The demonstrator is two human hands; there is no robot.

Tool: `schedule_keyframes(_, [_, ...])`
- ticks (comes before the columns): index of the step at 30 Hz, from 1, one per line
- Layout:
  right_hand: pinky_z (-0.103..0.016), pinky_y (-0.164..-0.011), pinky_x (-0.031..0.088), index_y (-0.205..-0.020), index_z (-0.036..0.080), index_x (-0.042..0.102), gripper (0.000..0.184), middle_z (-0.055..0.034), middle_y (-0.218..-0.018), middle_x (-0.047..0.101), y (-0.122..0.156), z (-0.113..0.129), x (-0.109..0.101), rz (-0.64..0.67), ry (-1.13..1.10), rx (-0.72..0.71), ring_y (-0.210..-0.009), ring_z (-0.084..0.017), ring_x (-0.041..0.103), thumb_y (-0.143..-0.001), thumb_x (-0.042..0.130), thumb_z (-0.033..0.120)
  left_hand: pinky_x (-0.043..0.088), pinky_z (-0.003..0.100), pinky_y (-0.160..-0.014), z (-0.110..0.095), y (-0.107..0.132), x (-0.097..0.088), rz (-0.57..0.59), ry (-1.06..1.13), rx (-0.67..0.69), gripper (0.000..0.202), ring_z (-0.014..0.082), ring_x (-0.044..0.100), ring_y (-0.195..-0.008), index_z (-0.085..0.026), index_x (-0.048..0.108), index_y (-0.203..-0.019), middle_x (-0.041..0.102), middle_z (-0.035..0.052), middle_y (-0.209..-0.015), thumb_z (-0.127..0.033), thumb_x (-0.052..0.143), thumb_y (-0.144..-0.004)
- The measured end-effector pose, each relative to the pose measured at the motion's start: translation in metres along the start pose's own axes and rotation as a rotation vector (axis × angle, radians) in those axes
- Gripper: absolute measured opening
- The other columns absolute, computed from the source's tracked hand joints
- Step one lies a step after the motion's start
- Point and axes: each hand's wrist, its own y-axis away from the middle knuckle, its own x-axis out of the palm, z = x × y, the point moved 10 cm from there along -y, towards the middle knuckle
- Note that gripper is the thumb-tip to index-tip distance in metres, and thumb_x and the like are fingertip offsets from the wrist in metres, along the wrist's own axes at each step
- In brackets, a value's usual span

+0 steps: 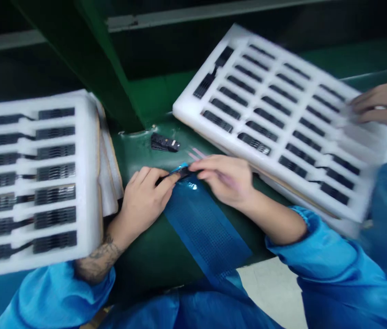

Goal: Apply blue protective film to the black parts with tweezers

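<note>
Between left hand and right hand, blue strip, slanting down-right

no words, labels, brands or numbers can be read anywhere: the white foam trays, the blue perforated film and the small black parts show nothing legible in this blurred view.

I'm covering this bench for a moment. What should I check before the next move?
Small blue-and-black piece: ok, held between left hand and right hand.
Left foam tray: ok, black parts in every visible row.
Right foam tray: cannot tell if steady; it is blurred, with a co-worker's hand at its far edge.
Loose black part: not ok, lying on the green mat outside the trays.
Blue perforated sheet: ok, lying between the trays.
</note>
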Motion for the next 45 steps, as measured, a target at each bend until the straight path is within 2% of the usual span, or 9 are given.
schedule_keyframes(3, [-0.04,-0.091,0.059,-0.102,0.021,0.073,0.01,-0.0079,-0.112,0.078,0.002,0.024,0.027,0.234,0.271,-0.292,-0.108,-0.023,0.072,-0.096,0.065,0.024,0.05,0.037,-0.08,0.001,0.0,-0.001,-0.019,0.011,-0.005,0.023,0.0233,0.059,-0.092,-0.017,0.06,-0.116,0.069,0.0069,-0.104,-0.02,0.064,-0.094])
schedule_keyframes(6, [-0.037,-0.082,0.058,-0.094,0.017,0.07,0.011,-0.0085,-0.1,0.078,-0.001,0.033,0.026,0.235,0.423,-0.379,-0.099,-0.022,0.072,-0.098,0.059,0.017,0.051,0.036,-0.082,0.002,0.0,-0.003,-0.05,0.046,0.0,0.023,0.0227,0.06,-0.093,-0.016,0.056,-0.116,0.069,0.0074,-0.107,-0.018,0.064,-0.094])
schedule_keyframes(19, [-0.039,-0.072,0.053,-0.093,0.013,0.07,0.017,-0.0142,-0.096,0.075,0.006,0.032,0.006,0.249,0.924,-0.215,-0.088,-0.027,0.068,-0.098,0.054,0.014,0.045,0.042,-0.088,0.033,0.005,-0.007,-0.101,-0.024,-0.32,0.014,0.0271,0.058,-0.107,-0.018,0.065,-0.107,0.063,0.012,-0.117,-0.02,0.056,-0.096])
schedule_keyframes(25, [-0.044,-0.099,0.052,-0.099,0.017,0.068,0.024,-0.0128,-0.123,0.073,0.013,0.032,0.028,0.432,0.51,-0.293,-0.121,-0.03,0.064,-0.091,0.071,0.039,0.046,0.043,-0.087,0.007,0.018,-0.012,-0.045,0.015,-0.14,0.032,0.028,0.057,-0.107,-0.018,0.066,-0.121,0.065,0.012,-0.117,-0.038,0.063,-0.096])
schedule_keyframes(30, [-0.046,-0.091,0.052,-0.095,0.017,0.067,0.027,-0.0119,-0.112,0.076,0.012,0.017,0.032,0.508,0.491,-0.247,-0.112,-0.032,0.067,-0.089,0.073,0.043,0.048,0.041,-0.086,0.006,0.026,0.001,0.064,0.094,-0.094,0.034,0.0257,0.058,-0.105,-0.018,0.066,-0.124,0.066,0.0102,-0.115,-0.035,0.065,-0.095])
schedule_keyframes(35, [-0.043,-0.086,0.053,-0.096,0.018,0.07,0.018,-0.011,-0.111,0.077,0.007,0.018,0.025,0.412,0.316,-0.202,-0.104,-0.028,0.07,-0.093,0.069,0.036,0.048,0.037,-0.081,0.011,0.019,0.003,0.053,0.174,-0.106,0.027,0.0214,0.058,-0.094,-0.018,0.07,-0.118,0.066,0.0073,-0.104,-0.032,0.066,-0.095])
schedule_keyframes(40, [-0.037,-0.086,0.056,-0.136,0.023,0.064,0.042,-0.0083,-0.111,0.077,0.007,0.012,0.009,0.226,-0.203,0.074,-0.097,-0.02,0.072,-0.104,0.049,0.044,0.046,0.036,-0.079,0.013,0.018,0.001,0.038,0.246,-0.125,0.018,0.0194,0.057,-0.09,-0.021,0.073,-0.108,0.067,0.0039,-0.097,-0.031,0.066,-0.095])
schedule_keyframes(42, [-0.035,-0.08,0.057,-0.133,0.022,0.068,0.047,-0.0081,-0.103,0.076,0.01,0.007,0.01,0.216,-0.308,0.176,-0.09,-0.018,0.071,-0.104,0.043,0.051,0.045,0.036,-0.079,0.013,0.018,0.002,0.043,0.263,-0.132,0.017,0.0191,0.057,-0.09,-0.022,0.074,-0.106,0.067,0.0034,-0.097,-0.032,0.065,-0.096])
schedule_keyframes(45, [-0.032,-0.074,0.057,-0.11,0.022,0.079,0.03,-0.0067,-0.094,0.078,0.012,-0.002,0.015,0.218,-0.317,0.287,-0.082,-0.017,0.071,-0.094,0.067,0.044,0.043,0.036,-0.076,0.012,0.018,0.003,0.043,0.258,-0.135,0.017,0.0188,0.057,-0.089,-0.023,0.075,-0.105,0.068,0.0028,-0.096,-0.033,0.063,-0.097])
